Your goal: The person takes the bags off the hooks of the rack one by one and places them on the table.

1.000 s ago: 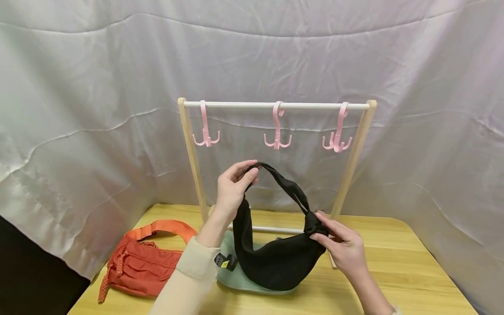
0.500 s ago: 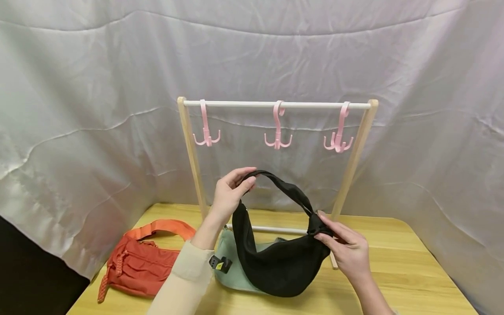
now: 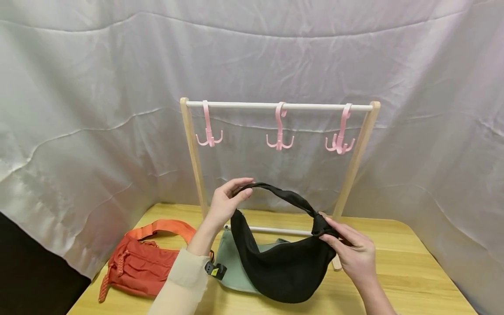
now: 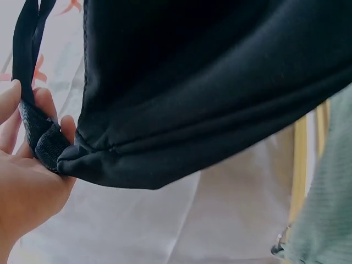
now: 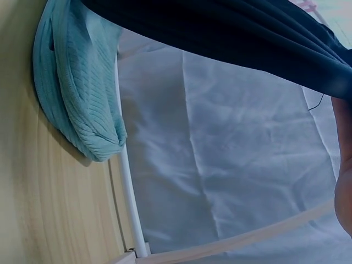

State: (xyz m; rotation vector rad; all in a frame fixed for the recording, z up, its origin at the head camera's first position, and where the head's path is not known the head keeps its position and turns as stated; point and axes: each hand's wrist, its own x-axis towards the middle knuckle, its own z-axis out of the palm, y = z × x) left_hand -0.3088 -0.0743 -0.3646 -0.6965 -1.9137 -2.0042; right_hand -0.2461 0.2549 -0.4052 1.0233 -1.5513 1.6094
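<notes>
A black shoulder bag (image 3: 283, 271) is held up between both hands, above the table and in front of a mint-green bag (image 3: 234, 264). My left hand (image 3: 224, 203) grips the left end of its strap between thumb and fingers; in the left wrist view the thumb and fingers wrap the strap webbing (image 4: 47, 140) by the bag's corner. With thumb and fingers my right hand (image 3: 354, 249) pinches the knotted strap end (image 3: 320, 225) on the right. Only an edge of the right hand (image 5: 344, 181) shows in the right wrist view. The strap (image 3: 283, 194) arches between the hands.
Behind the bag stands a rack with a white bar (image 3: 244, 105) and wooden legs (image 3: 354, 166). Three pink hooks hang from it, the middle hook (image 3: 279, 131) above the strap. A red-orange bag (image 3: 145, 264) lies at the left on the wooden table (image 3: 401, 262).
Both hands have lowered the black bag a little. The left hand has moved down and left, the right hand slightly down and right, so the strap arches flatter.
</notes>
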